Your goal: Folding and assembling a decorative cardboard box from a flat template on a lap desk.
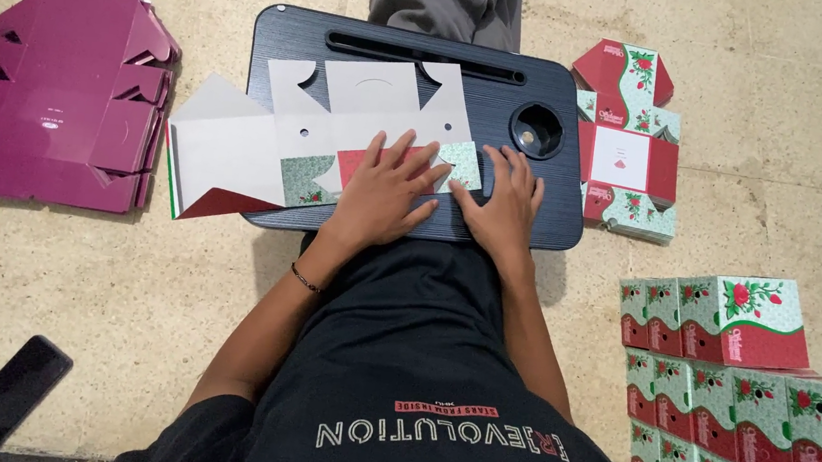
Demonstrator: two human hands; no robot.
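So far one box blank (340, 129) lies unfolded on the lap tray (534, 203), both hands (384, 193) (506, 205) pressing it flat, fingers spread, while finished boxes (737, 393) stand stacked and flat blanks (57, 97) wait.

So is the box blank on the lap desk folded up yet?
Mostly flat: the box blank lies spread white-side up, only its near flap turned over.

Speckled beige stone floor (75, 279), evenly lit, black lap desk (533, 213)

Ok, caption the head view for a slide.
Left hand and right hand press a flat unfolded carton on a black lap tray, folded boxes stacked nearby.
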